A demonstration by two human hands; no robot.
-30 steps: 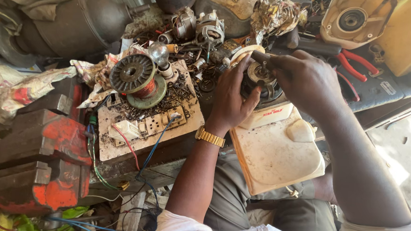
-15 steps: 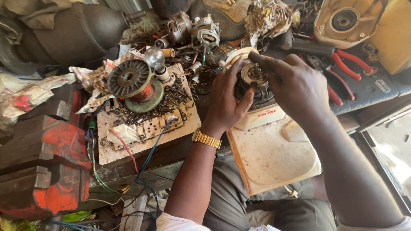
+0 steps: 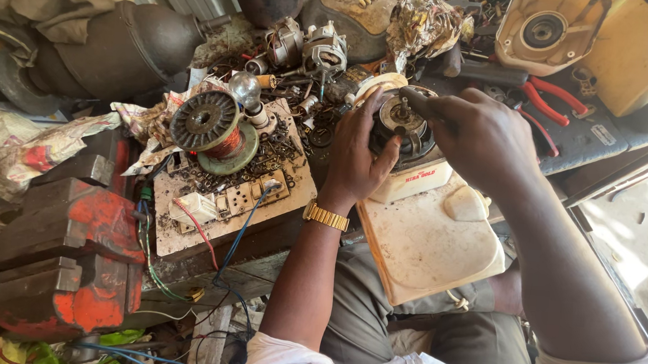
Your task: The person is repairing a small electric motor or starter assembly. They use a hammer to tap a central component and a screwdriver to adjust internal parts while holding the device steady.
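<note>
the round motor [image 3: 399,122] atop the cream blender base [image 3: 427,236] was clasped by the left hand [image 3: 360,158]; its top was pinched by the right hand [image 3: 482,137].

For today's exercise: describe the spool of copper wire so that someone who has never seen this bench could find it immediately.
Start at the big red vise on the bench's left. Just above and right of it lies a pale board strewn with small parts. The spool of copper wire stands at its top edge: a dark ribbed disc over reddish windings, beside a clear bulb.
</note>
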